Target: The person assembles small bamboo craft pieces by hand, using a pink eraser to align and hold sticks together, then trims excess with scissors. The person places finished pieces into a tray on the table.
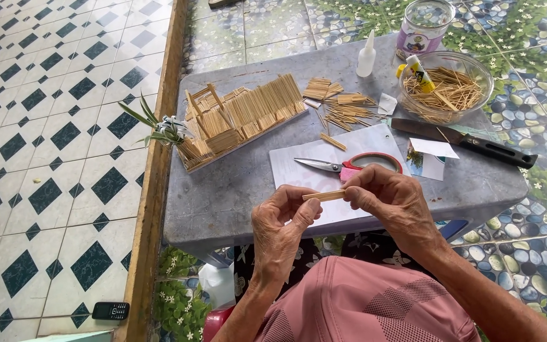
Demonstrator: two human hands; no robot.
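My left hand [281, 223] and my right hand [389, 201] pinch the two ends of a small flat bundle of thin wooden sticks [324, 196], held level above the near edge of a grey table [223, 196]. Just beyond my hands lie scissors [343, 166] with red-pink handles on a white sheet [299, 171]. A model structure built of sticks [238, 120] sits on a board at the table's left. Loose sticks and short stick bundles [340, 107] are scattered in the middle.
A clear bowl [446, 88] of sticks holds a glue tube [419, 73]. A white squeeze bottle [366, 56], a lidded jar [423, 25], a black-handled knife [457, 139] and paper scraps [432, 155] lie at the right. A plant [156, 126] and a phone [110, 310] are at the left.
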